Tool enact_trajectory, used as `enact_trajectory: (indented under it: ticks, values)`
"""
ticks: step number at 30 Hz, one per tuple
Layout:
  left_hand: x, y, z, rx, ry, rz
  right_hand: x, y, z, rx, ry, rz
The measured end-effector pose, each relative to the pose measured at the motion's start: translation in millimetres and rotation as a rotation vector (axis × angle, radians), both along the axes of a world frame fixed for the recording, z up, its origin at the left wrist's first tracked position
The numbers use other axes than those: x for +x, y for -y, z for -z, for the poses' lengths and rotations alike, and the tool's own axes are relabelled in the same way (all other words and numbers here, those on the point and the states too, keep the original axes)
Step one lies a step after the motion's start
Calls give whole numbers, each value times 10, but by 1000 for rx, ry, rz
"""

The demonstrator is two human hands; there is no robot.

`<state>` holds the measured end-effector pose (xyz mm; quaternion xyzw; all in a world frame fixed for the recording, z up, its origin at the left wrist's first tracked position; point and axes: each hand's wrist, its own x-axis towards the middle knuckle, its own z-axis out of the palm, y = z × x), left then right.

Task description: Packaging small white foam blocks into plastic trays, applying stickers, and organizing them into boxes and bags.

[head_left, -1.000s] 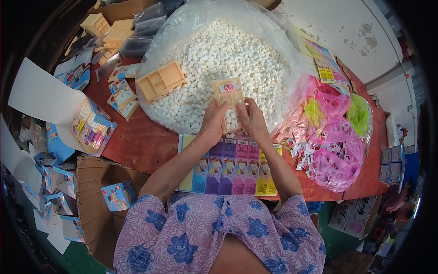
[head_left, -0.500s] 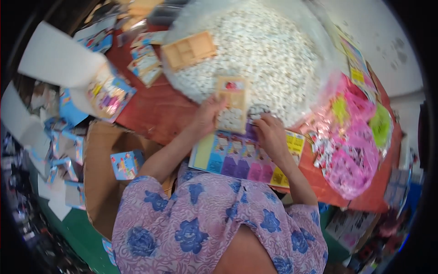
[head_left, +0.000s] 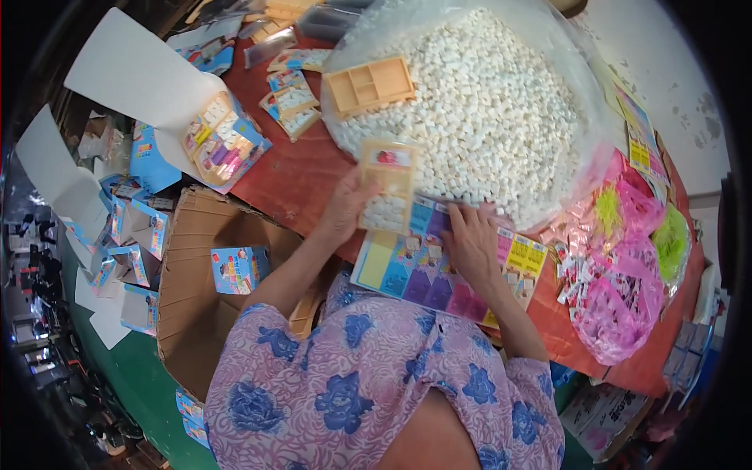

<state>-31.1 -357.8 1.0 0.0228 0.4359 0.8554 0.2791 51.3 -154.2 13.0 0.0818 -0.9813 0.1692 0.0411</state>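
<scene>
My left hand point(head_left: 343, 205) grips a tan divided tray point(head_left: 409, 205) by its left side, thumb on its face. The tray's top compartment carries a red picture, and white pieces point(head_left: 385, 212) fill the lower one. My right hand point(head_left: 473, 244) rests palm down on a colourful printed sheet point(head_left: 398, 262), fingers stretched toward its far edge; anything under them is hidden. Just beyond lies a large clear plastic bag point(head_left: 581, 184) spread with a heap of small white cube-like pieces point(head_left: 501, 110). An unfilled tan tray point(head_left: 385, 81) sits on the heap's left part.
Pink plastic bags point(head_left: 623, 301) lie at the right of the red table point(head_left: 274, 188). At the left stand an opened display box point(head_left: 227, 145) and a cardboard carton point(head_left: 188, 305) with a blue box point(head_left: 239, 270) inside. Filled trays point(head_left: 291, 106) lie at the back left.
The view has shifted, moving the scene rightward in the picture. Against the sheet, my left hand and tray have moved left. My right hand has drawn back slightly from the heap's edge onto the sheet.
</scene>
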Motion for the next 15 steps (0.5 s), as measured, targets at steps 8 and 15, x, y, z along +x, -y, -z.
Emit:
enact_trajectory:
  ticks: [8,15]
  values:
    - [-15,150,1,10,-47,-90,-207,-151,-16,-124,-65,-107]
    - [-70,45,103,108,-94,-165,-212,-129,-125,-450,128,0]
